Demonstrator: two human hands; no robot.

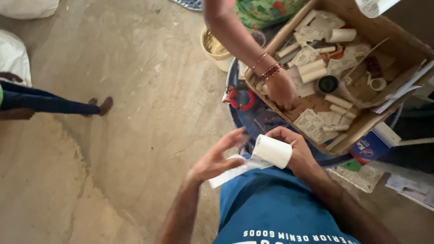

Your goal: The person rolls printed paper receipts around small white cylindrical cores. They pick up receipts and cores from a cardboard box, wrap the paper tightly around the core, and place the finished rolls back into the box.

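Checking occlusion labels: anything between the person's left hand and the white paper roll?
Nothing visible. The right hand grips the white paper roll, and the left hand already rests on its loose paper strip. Another person's hand is apart, in the cardboard box.

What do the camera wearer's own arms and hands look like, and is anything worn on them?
Both forearms are bare, with no sleeves reaching them. The left hand and right hand show no gloves, rings, watch or bangles. Only a blue T-shirt with white lettering shows, on the torso. The bangled arm above belongs to another person.
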